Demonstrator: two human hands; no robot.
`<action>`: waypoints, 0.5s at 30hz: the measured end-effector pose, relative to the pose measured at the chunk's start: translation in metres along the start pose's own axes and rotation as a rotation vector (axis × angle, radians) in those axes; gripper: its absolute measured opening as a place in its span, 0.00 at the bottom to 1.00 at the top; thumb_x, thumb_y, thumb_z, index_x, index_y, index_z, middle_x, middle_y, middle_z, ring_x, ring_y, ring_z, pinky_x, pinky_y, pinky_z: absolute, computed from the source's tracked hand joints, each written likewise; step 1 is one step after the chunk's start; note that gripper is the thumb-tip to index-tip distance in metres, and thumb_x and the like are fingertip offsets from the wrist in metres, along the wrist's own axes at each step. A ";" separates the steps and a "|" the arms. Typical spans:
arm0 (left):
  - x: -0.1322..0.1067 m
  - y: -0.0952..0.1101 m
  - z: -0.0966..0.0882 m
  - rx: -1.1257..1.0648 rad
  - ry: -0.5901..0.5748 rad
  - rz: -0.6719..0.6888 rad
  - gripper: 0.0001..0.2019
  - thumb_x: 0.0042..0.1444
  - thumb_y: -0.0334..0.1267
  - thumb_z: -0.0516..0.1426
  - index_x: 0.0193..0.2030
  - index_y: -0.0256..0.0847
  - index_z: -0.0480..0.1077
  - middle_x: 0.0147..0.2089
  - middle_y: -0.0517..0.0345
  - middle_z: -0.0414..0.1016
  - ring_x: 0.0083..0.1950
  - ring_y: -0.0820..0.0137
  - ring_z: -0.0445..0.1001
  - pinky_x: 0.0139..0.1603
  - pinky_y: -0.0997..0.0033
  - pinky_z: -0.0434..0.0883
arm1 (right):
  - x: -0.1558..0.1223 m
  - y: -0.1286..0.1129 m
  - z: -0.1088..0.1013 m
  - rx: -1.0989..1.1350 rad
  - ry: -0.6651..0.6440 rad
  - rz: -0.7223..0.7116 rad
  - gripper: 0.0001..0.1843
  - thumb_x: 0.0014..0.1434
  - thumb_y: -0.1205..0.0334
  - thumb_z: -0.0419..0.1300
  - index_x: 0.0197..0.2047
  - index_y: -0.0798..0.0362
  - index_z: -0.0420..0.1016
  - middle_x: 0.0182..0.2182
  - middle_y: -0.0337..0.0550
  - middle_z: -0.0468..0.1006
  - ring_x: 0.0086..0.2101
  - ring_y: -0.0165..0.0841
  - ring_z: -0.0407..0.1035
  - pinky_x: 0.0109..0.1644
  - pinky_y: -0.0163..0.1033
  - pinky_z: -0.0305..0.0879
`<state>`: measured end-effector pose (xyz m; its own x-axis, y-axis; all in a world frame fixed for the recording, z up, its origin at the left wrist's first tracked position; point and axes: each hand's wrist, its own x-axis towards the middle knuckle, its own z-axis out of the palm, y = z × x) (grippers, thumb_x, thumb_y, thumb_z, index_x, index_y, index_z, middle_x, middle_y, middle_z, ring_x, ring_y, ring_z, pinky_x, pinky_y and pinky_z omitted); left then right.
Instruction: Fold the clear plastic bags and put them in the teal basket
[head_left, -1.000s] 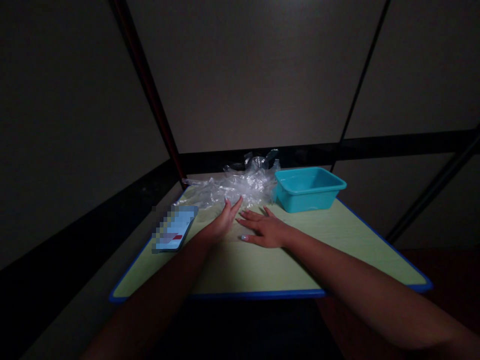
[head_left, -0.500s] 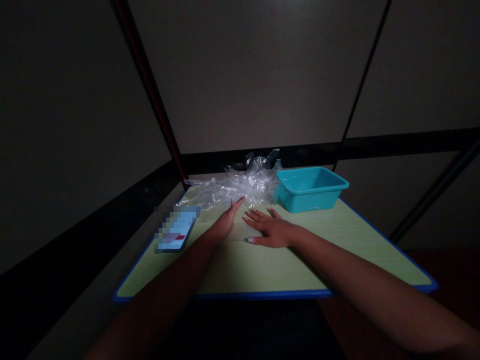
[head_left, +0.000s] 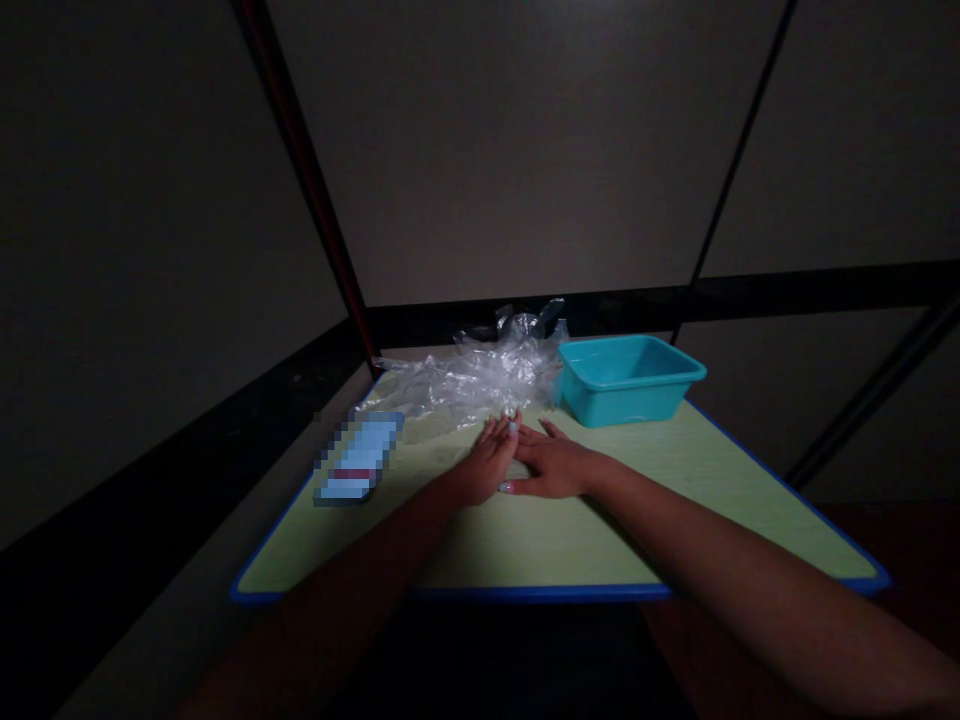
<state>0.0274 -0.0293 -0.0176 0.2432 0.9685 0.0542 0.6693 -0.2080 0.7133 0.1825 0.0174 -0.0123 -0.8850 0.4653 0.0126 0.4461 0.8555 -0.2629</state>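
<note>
My left hand [head_left: 486,470] is tilted at the middle of the table, its fingers stretched out and their tips meeting the fingers of my right hand. Palm down, my right hand [head_left: 553,468] lies flat with its fingers spread. Both hands look to be on a thin, clear plastic sheet or bag [head_left: 448,454], which is faint against the tabletop and mostly covered by them. Just beyond my fingers is a crumpled heap of clear plastic bags [head_left: 480,375]. I see nothing gripped in either hand.
A turquoise plastic basin [head_left: 628,402] stands at the back right of the pale green table [head_left: 540,550], which has a blue edge. On the left lies a phone [head_left: 364,460] with a blurred screen. Dark wall panels [head_left: 510,150] rise behind the table.
My left hand has moved right and turned over, coming against my right hand's fingers. My right hand has stayed nearly in place. The view has shifted slightly.
</note>
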 end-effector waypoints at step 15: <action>-0.010 -0.005 0.001 0.293 0.070 -0.238 0.35 0.55 0.64 0.36 0.67 0.54 0.45 0.71 0.53 0.26 0.69 0.45 0.27 0.58 0.31 0.32 | 0.002 0.002 0.003 -0.023 -0.032 0.024 0.43 0.55 0.35 0.48 0.67 0.47 0.43 0.65 0.51 0.42 0.64 0.46 0.35 0.61 0.65 0.31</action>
<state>0.0228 -0.0384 -0.0225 0.0151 0.9993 -0.0344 0.8759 0.0033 0.4826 0.1819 0.0196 -0.0156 -0.8777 0.4786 -0.0245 0.4699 0.8493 -0.2408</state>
